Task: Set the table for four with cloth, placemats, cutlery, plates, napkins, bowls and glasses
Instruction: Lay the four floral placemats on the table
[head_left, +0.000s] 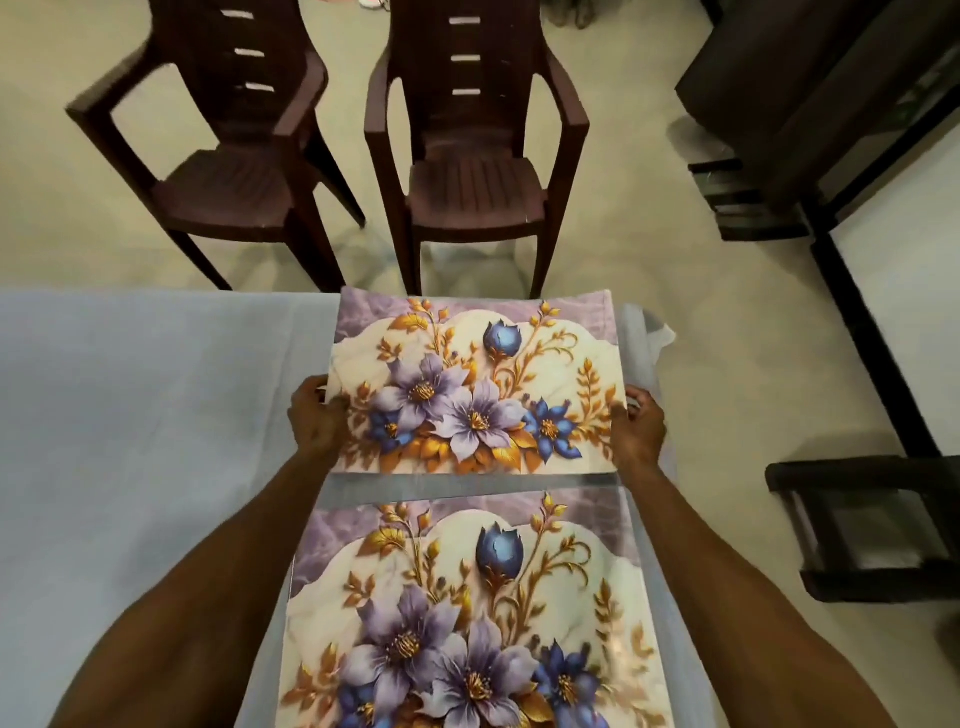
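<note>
A pale blue cloth (135, 405) covers the table. A floral placemat (478, 384) with purple and blue flowers lies at the table's far right side. My left hand (314, 421) grips its left edge and my right hand (641, 423) grips its right edge. A second matching placemat (467, 613) lies flat on the cloth closer to me, between my forearms, its near end cut off by the frame.
Two dark brown plastic chairs (228, 171) (475, 176) stand on the floor beyond the table's far edge. Dark furniture (810, 104) and a low black stand (872, 525) sit to the right. The cloth hangs over the table's right corner (652, 332).
</note>
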